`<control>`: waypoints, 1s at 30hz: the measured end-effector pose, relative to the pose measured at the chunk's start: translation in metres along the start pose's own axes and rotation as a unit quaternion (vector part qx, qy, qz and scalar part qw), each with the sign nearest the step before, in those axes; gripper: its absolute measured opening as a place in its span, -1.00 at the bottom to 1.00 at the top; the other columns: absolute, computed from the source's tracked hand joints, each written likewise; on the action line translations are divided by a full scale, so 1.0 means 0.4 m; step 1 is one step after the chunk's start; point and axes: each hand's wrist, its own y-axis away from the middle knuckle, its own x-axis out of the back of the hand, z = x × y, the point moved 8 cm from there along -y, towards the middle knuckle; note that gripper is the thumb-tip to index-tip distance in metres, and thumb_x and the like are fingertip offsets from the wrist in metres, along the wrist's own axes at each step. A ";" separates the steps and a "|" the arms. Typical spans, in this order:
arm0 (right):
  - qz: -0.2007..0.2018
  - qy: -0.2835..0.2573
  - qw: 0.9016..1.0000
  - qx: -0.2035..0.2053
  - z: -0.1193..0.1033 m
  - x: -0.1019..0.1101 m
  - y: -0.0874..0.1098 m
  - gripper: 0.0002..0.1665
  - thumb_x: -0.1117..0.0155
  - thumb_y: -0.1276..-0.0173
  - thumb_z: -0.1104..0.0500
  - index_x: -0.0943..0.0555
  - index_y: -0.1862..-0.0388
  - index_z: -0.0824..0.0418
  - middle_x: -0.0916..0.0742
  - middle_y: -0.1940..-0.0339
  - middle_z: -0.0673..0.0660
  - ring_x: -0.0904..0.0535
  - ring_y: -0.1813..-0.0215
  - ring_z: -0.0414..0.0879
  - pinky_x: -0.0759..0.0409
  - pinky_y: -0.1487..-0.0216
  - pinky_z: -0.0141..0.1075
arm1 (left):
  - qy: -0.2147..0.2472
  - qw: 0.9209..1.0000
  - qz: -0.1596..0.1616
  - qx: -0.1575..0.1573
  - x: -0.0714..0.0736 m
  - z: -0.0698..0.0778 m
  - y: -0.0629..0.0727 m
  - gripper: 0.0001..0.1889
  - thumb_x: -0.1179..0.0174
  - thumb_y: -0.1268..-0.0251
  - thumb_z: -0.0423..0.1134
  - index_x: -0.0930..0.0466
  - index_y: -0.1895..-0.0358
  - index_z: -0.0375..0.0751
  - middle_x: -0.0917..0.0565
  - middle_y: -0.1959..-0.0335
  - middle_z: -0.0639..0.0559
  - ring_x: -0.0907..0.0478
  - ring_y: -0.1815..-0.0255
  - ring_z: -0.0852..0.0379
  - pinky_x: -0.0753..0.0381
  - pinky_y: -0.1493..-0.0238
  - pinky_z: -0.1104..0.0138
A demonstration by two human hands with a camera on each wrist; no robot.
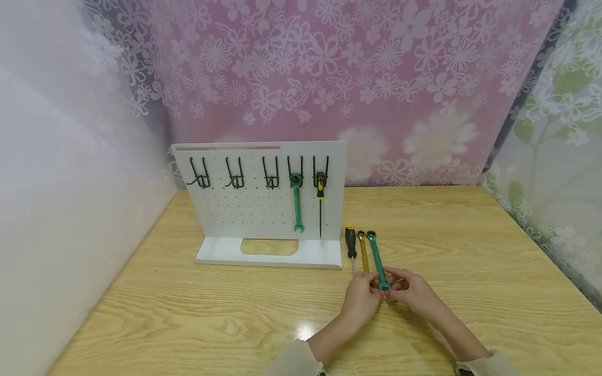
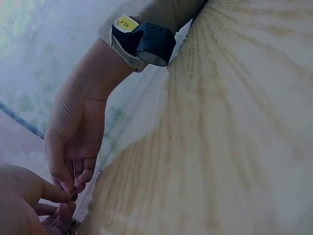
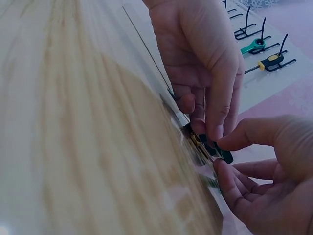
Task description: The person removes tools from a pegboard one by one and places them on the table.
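Note:
A green combination wrench (image 1: pixel 377 258) lies at a slant over the table, its open end toward me. My left hand (image 1: pixel 363 298) pinches that near end from the left, and my right hand (image 1: pixel 414 292) pinches it from the right. In the right wrist view, the fingertips of the left hand (image 3: pixel 205 63) and right hand (image 3: pixel 279 176) meet around the dark green wrench end (image 3: pixel 225 155). Left of it are a gold wrench (image 1: pixel 363 250) and a black-handled screwdriver (image 1: pixel 350 243); the left hand covers their near ends. The left wrist view shows little of the wrench.
A white pegboard stand (image 1: pixel 235 214) stands left of the tools, with several black double hooks (image 1: pixel 234 175). Another green wrench (image 1: pixel 297 203) and a yellow-and-black screwdriver (image 1: pixel 320 188) hang on its right hooks. A pink floral curtain (image 1: pixel 305 78) hangs behind the wooden table (image 1: pixel 188 313).

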 end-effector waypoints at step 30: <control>0.015 0.084 0.994 0.060 -0.014 -0.002 0.001 -0.38 -0.31 -0.08 0.44 -0.38 -0.14 0.57 -0.55 0.29 0.15 -0.49 0.31 -0.08 -0.51 0.40 -0.38 | -0.123 0.992 0.010 -0.024 -0.008 0.006 0.007 -0.81 -0.32 -0.05 -0.39 -0.66 0.21 -0.27 -0.30 0.53 0.19 -0.25 0.55 0.33 -0.30 0.57 0.55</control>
